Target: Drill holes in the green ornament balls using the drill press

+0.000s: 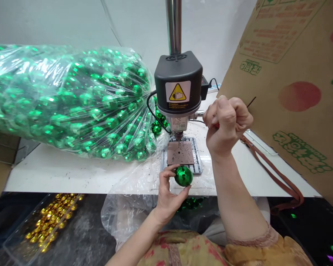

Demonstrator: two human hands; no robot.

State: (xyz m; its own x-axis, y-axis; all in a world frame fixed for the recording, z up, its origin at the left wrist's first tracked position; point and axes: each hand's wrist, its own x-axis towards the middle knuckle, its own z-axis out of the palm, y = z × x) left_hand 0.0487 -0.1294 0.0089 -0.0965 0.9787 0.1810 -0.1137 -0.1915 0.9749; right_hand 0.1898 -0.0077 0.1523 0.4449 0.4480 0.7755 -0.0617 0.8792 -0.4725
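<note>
My left hand [168,192] pinches a shiny green faceted ball [183,176] between thumb and fingers, just in front of the drill press base [197,168]. A small dark spot shows at the middle of the ball's upper face. My right hand [228,120] is closed around the feed handle at the right side of the black drill press [178,83]; the fingers hide most of that handle. Under the motor head, the chuck [178,135] carries a thin bit above a brown plate [173,153] with a hole, strewn with dark shavings.
A clear plastic bag [86,103] full of green balls lies to the left on the white table [72,173]. A printed cardboard box [269,88] stands at the right beside a brown strap [277,175]. Below left, a clear bin [19,244] holds gold balls. Plastic sheeting [122,207] covers my lap.
</note>
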